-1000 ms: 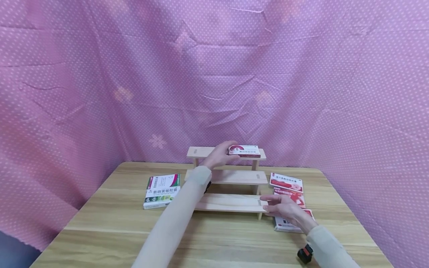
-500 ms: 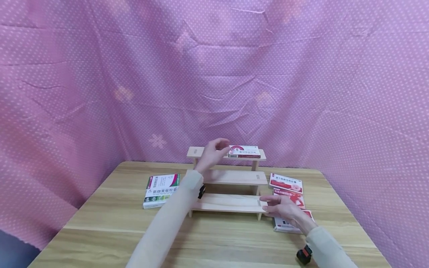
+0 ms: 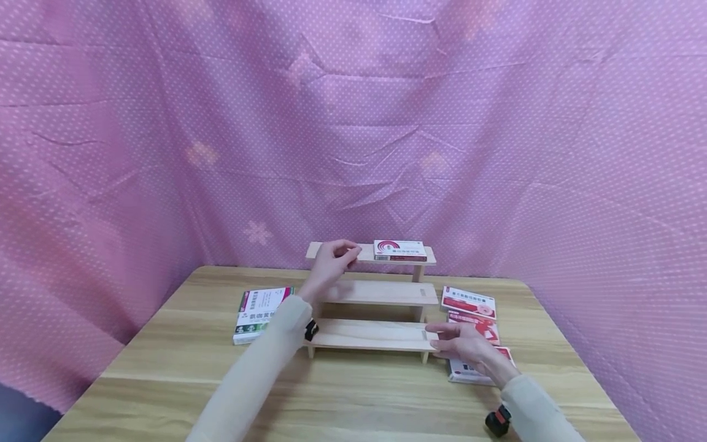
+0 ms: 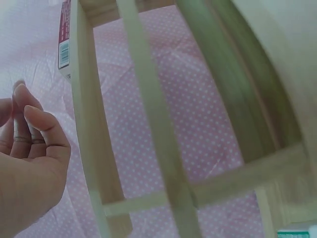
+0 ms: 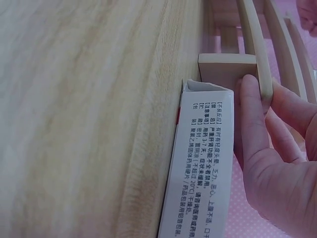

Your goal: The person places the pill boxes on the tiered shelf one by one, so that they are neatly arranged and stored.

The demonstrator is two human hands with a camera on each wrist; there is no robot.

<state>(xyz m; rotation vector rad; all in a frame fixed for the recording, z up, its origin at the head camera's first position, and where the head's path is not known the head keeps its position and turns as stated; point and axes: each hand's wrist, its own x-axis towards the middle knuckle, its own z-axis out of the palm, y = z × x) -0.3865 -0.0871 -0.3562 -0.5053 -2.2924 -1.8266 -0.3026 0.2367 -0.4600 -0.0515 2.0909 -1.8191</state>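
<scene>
Booth: pink cloth [image 3: 353, 135], wooden table [image 3: 166, 362]

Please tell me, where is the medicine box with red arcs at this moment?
In the head view, the medicine box with red arcs lies on the right part of the wooden top shelf, right of the left hand and apart from it.

one box [image 3: 400, 250] lies atop the rack [image 3: 378, 293], other boxes [image 3: 469, 301] left and right.

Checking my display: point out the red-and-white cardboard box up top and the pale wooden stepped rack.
Red-and-white cardboard box [image 3: 399, 248]: head view, upper face.
Pale wooden stepped rack [image 3: 386, 292]: head view, middle tier.
</scene>
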